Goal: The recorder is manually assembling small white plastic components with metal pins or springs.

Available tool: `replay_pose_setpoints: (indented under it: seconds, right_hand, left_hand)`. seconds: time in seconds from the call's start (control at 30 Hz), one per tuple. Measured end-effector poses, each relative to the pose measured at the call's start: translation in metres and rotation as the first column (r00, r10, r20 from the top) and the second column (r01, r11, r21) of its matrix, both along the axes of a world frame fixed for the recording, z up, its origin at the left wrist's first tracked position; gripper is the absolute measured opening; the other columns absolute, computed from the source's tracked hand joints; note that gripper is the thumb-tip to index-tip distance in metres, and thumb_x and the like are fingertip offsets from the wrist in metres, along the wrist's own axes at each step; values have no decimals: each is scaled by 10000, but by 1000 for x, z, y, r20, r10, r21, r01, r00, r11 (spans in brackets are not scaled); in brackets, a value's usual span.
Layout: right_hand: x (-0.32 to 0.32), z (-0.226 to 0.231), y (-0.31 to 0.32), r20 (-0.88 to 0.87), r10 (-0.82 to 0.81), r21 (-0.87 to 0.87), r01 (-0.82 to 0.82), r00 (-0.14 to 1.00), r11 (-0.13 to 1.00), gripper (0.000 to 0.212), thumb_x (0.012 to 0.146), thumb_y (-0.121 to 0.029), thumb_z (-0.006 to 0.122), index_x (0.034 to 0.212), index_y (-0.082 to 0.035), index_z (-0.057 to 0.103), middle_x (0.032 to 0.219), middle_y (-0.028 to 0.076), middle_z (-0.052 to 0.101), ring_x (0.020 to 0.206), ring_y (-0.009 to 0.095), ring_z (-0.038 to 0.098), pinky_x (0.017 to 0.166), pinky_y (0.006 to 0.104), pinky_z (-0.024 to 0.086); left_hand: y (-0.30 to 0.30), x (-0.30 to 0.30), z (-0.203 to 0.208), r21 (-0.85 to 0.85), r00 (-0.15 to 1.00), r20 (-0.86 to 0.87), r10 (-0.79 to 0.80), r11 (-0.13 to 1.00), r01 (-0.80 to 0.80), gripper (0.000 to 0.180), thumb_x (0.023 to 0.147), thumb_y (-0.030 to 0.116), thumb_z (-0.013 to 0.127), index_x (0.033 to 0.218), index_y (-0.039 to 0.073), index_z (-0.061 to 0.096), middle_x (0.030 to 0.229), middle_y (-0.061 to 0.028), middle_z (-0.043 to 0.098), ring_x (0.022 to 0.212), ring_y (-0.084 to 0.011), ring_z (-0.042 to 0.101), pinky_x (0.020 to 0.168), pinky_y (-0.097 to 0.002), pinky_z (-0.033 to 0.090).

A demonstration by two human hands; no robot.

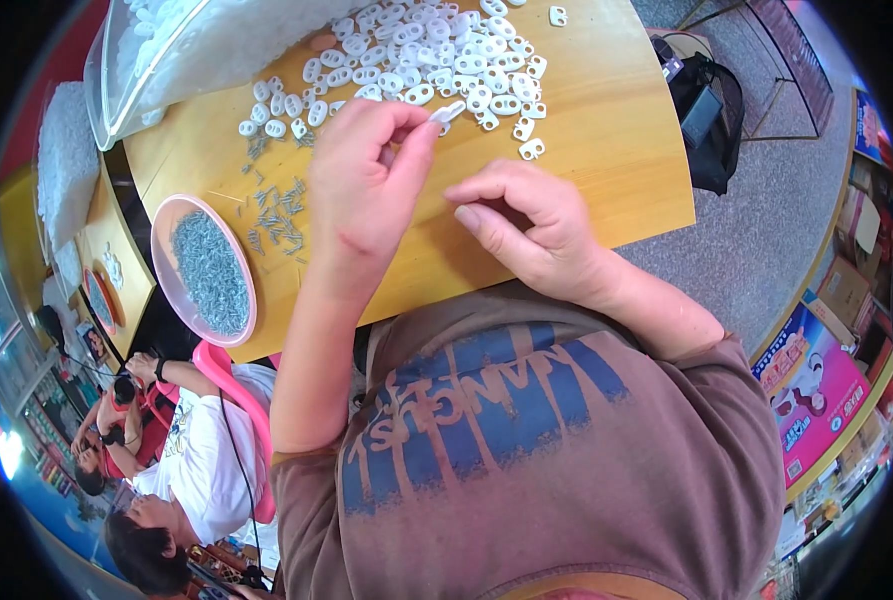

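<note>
White plastic piece (448, 111), small and flat, was pinched between the thumb and the fingertips of the left hand (366, 190), which was raised above the wooden table (606, 150). The piece stuck out from the fingertips toward the heap of similar pieces. The right hand (526, 225) was just beside the left one, lower and nearer to the body, with its fingers curled inward and the thumb pressed against them. Whether it held something small I could not tell, because the fingers covered the inside of the hand.

Behind the hands lay a heap of white plastic pieces (436, 60), each with holes, spread over the far part of the table. At the far left corner stood a clear plastic bag (176, 50) filled with more of the white pieces. Small metal pins (278, 215) were scattered on the wood left of the left hand. A pink bowl (209, 270) full of the same pins stood at the left edge of the table. A black bag (706, 120) was on the floor to the right of the table.
</note>
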State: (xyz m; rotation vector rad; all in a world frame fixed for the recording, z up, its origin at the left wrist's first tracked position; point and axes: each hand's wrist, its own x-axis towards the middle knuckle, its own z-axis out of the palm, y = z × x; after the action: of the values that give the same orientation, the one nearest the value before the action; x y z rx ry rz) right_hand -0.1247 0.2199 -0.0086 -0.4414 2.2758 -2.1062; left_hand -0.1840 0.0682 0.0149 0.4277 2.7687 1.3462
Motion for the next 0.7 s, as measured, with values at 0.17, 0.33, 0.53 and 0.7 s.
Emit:
replay_pose_setpoints:
  seconds: [0.17, 0.33, 0.53, 0.7]
  right_hand:
    - [3, 9, 1, 312, 19, -307, 82, 950, 948, 194, 841, -42, 509, 1031, -5, 521, 838, 16, 523, 729, 65, 496, 637, 194, 420]
    - [0, 33, 1, 180, 102, -447, -11, 978, 895, 232, 848, -35, 489, 1077, 1, 487, 909, 40, 500, 806, 81, 478, 708, 204, 409]
    - [-1, 37, -10, 92, 148, -312, -113, 985, 943, 175, 821, 13, 510, 996, 14, 526, 902, 60, 507, 798, 99, 490, 707, 211, 409]
    - [10, 34, -22, 279, 206, -242, -139, 938, 960, 135, 810, 24, 522, 944, 14, 543, 889, 66, 517, 778, 106, 505, 697, 214, 418]
  left_hand:
    - [-4, 21, 30, 372, 879, 473, 61, 891, -262, 74, 779, 70, 603, 818, 9, 582, 735, 28, 533, 640, -20, 448, 546, -168, 356]
    - [-13, 39, 45, 613, 751, 645, -140, 682, -400, 107, 790, 42, 583, 884, -3, 557, 777, 17, 546, 688, -14, 457, 595, -142, 351]
    - [-20, 59, 49, 660, 783, 607, -135, 634, -403, 87, 798, 8, 557, 883, -9, 553, 821, -3, 546, 715, -34, 476, 648, -165, 390]
    - [-31, 79, 34, 594, 821, 570, -40, 710, -378, 103, 806, 7, 548, 905, -20, 543, 844, -9, 540, 740, -43, 485, 675, -177, 405]
